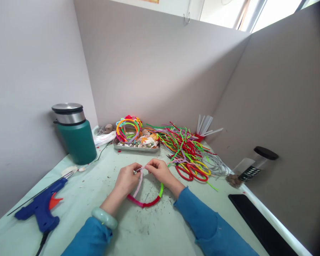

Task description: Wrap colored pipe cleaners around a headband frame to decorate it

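Note:
Close together over the middle of the table, both hands pinch a pale lilac pipe cleaner (139,185) at the top of a ring. My left hand (127,179) has its fingertips closed on it from the left. From the right, my right hand (161,171) closes thumb and fingers on the same spot. The ring (152,203) is wrapped in pink, red and bright green along its lower curve. Its upper right part is hidden behind my right hand.
A blue glue gun (41,206) and a green bottle (76,138) stand left. Behind lie a metal tray (136,149) with shells and colourful rings, heaped pipe cleaners (184,142), and red-handled scissors (185,172). At right are a tipped jar (252,167) and a black flat object (256,220).

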A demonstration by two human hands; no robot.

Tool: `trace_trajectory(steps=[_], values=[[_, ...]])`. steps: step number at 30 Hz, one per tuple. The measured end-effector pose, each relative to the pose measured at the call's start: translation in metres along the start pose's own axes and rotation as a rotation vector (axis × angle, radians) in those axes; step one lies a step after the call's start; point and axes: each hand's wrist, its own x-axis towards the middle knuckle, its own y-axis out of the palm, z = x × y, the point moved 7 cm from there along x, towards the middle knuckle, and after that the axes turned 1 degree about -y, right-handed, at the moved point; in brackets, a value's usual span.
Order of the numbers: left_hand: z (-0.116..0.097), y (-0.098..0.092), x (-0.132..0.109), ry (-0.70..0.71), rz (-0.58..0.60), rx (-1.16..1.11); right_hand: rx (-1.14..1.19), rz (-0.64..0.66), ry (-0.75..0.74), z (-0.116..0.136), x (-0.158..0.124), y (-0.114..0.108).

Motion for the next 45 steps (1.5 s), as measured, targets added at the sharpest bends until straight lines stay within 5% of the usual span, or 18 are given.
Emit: trace_trajectory(steps=[7, 19, 29, 38, 45], values=[[-0.008, -0.001, -0.003, 0.1, -0.019, 0.086, 0.01, 0.002, -0.035, 0.001, -0.001, 0.0], [0.019, 0.008, 0.003, -0.157, 0.104, -0.168, 0.007, 0.046, -0.004, 0.0, -0.003, 0.003], [0.027, 0.0, 0.006, -0.188, 0.025, -0.123, 0.09, 0.094, 0.093, -0.001, -0.005, 0.006], [0.023, 0.015, 0.0, -0.285, 0.206, -0.503, 0.064, 0.084, 0.048, -0.001, -0.005, 0.004], [0.028, 0.014, 0.002, -0.293, 0.184, -0.441, 0.057, 0.107, 0.069, 0.0, -0.006, 0.006]])
